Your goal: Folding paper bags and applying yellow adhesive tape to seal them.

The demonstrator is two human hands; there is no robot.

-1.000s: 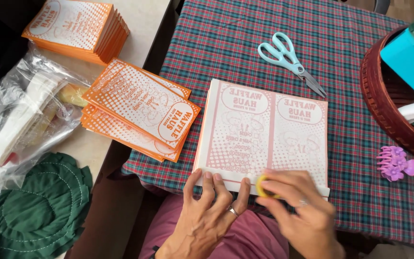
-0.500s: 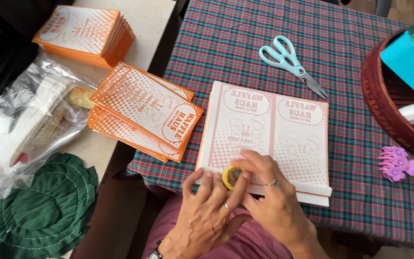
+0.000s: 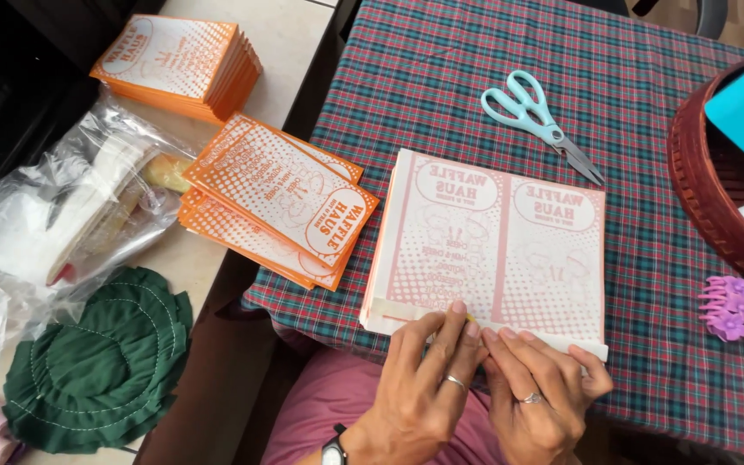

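step: taping the near edge | left hand (image 3: pixel 428 379) and right hand (image 3: pixel 536 387) pressed flat, fingers closed on pale tape strip (image 3: pixel 406 312) along the pink-printed white paper bag stack (image 3: pixel 497 245) on plaid tablecloth (image 3: pixel 647 284) | next, by my read: smoothing it rightward evenly

Location: a home craft area. Indicators: plaid tablecloth (image 3: pixel 647 284) on the surface, scissors (image 3: pixel 537 120), woven basket (image 3: pixel 716 207), green fabric (image 3: pixel 101 362).
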